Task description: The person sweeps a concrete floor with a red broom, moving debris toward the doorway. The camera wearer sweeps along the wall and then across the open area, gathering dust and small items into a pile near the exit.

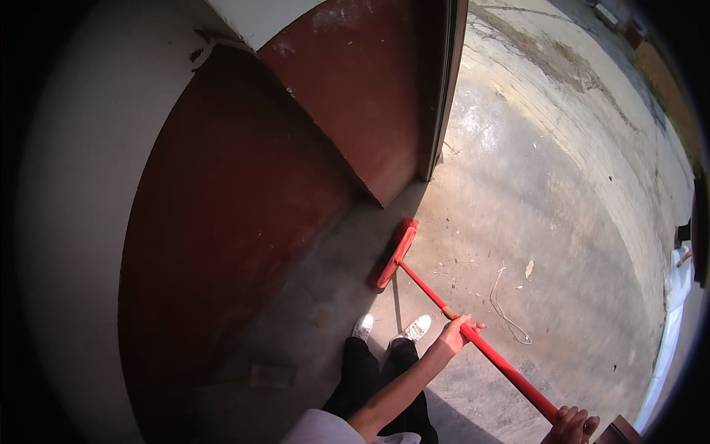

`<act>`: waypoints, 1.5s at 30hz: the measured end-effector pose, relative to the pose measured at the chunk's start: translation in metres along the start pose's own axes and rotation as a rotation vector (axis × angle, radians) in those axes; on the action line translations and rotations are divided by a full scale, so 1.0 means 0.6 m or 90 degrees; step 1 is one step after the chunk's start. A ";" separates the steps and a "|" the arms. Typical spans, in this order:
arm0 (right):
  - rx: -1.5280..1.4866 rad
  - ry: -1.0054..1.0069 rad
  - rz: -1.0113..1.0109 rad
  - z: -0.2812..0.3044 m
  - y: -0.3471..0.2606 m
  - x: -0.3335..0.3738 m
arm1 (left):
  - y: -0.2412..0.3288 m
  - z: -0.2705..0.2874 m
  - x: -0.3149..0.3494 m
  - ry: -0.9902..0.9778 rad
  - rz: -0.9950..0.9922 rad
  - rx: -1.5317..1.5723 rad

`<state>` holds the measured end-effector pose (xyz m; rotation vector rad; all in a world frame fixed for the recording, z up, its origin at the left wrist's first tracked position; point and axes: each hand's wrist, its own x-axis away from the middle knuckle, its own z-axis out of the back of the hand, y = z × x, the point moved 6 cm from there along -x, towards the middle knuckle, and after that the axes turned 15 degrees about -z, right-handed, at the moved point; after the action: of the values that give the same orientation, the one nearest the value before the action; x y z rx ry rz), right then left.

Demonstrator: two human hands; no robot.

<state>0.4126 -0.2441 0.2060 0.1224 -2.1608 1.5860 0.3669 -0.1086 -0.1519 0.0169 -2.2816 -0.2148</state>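
Observation:
A red broom [510, 370] slants from the lower right toward the middle of the view. Its head [396, 255] rests on the concrete floor, at the border of shade and sunlight, close to a wall corner. Partway down the handle, my left hand [457, 334] is closed around it. My right hand [572, 427] grips the handle near its upper end, at the lower edge of the view. Bits of debris, a dry leaf [529, 268] and a loop of pale string [509, 318] lie on the floor to the right of the broom head.
The wall [237, 185] on the left is dark red below and white above. Its corner juts out toward a door frame [446, 89]. My white shoes [416, 328] stand just behind the broom head. Sunlit concrete stretches right, where a white sheet-like thing [669, 318] lies along the edge.

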 end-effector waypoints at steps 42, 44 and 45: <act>-0.043 0.149 0.033 -0.198 -0.029 -0.151 | 0.191 -0.166 -0.174 0.011 0.034 -0.080; -0.060 0.121 0.043 -0.197 -0.003 -0.155 | 0.167 -0.142 -0.200 0.032 0.091 -0.089; -0.058 0.145 0.045 -0.196 0.002 -0.148 | 0.158 -0.135 -0.208 0.021 0.092 -0.086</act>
<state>0.5274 -0.1522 0.1960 -0.1575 -2.0735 1.4580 0.5153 -0.0170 -0.1776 -0.2116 -2.2193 -0.2893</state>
